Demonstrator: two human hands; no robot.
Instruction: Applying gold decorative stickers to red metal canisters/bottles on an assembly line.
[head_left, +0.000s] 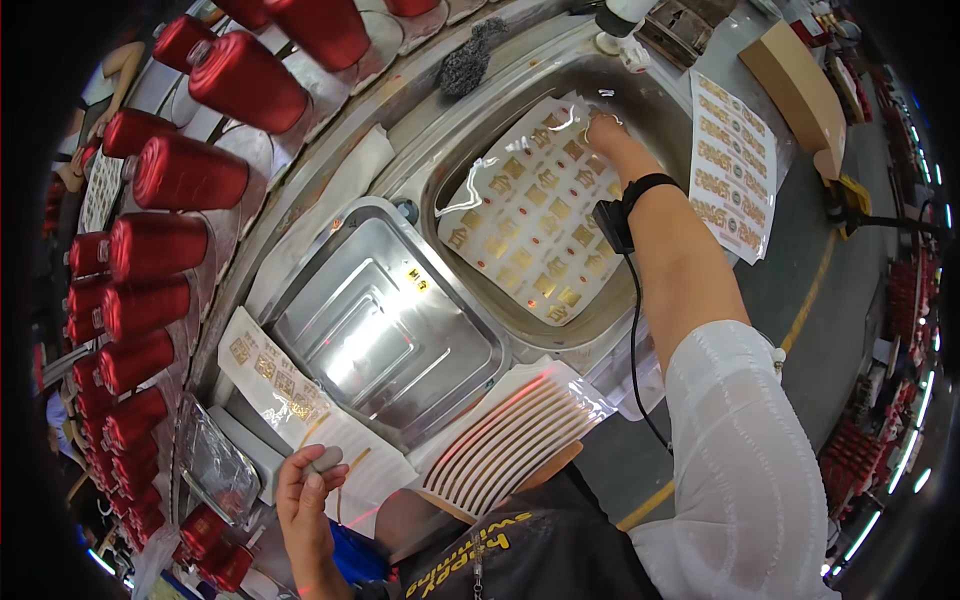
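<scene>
My right hand [610,140] reaches into the steel sink [440,180], its fingers closed at the upper right corner of a decal sheet [540,215]. The pale sheet, printed with gold motifs and small red marks, lies in the sink under what looks like water. A black strap with a small box [614,226] and a cable circles my right wrist. At the lower left, my left hand [306,490] is raised with bent fingers around a small grey rounded piece [326,459]. Just beyond it lies another sheet with gold square prints [270,370].
A shiny steel tray [370,320] sits left of the sink. Near my body lies a sheet with curved gold stripes [510,430]. Another gold-printed sheet [730,160] lies right of the sink. Red bottles [240,82] line the left; a dark scrubber [468,62] rests behind the sink.
</scene>
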